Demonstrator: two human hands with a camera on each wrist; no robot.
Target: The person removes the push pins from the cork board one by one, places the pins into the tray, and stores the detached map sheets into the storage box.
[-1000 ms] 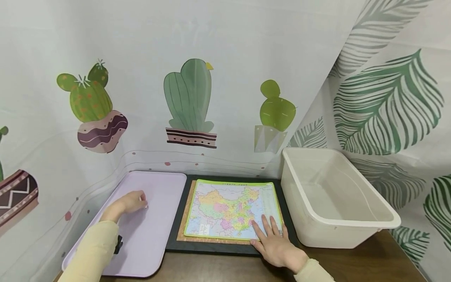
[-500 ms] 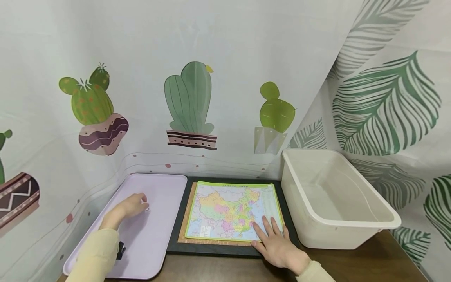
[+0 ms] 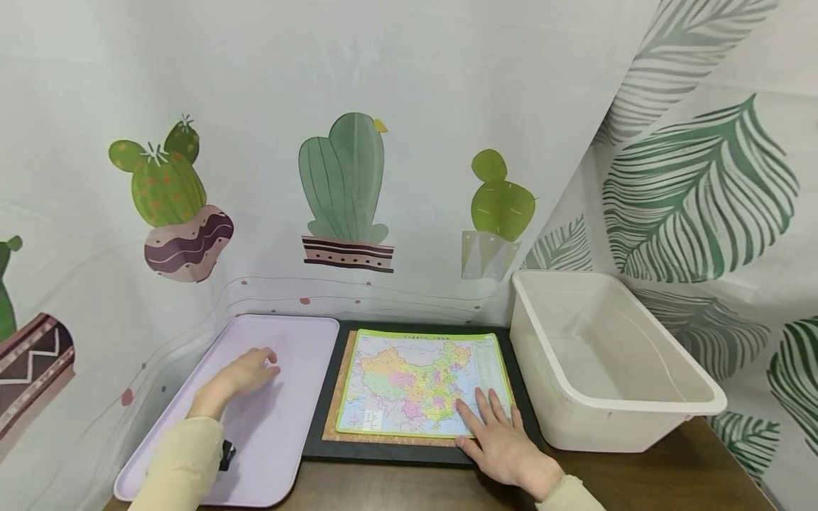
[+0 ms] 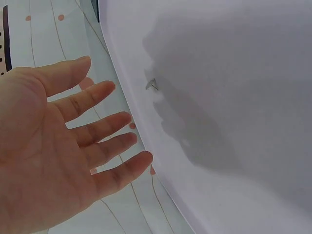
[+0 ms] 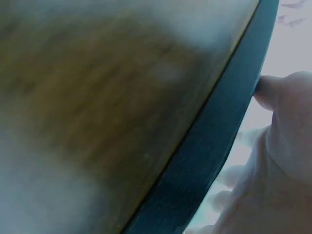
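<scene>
The right hand (image 3: 503, 445) spreads across the near right corner of the map (image 3: 409, 383), which might slip if released. Left of the map, the left hand (image 3: 248, 372) hangs over the tray (image 3: 294, 348), fingers parted, pinching nothing; a careless touch risks a prick from the pin (image 4: 152, 85) there, seen only from the left wrist.

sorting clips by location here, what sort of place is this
Probably a small indoor tabletop workspace: cactus-printed sheeting hangs behind a brown table that bears a lilac tray. Which kind of building, the pictures don't tell.
</scene>
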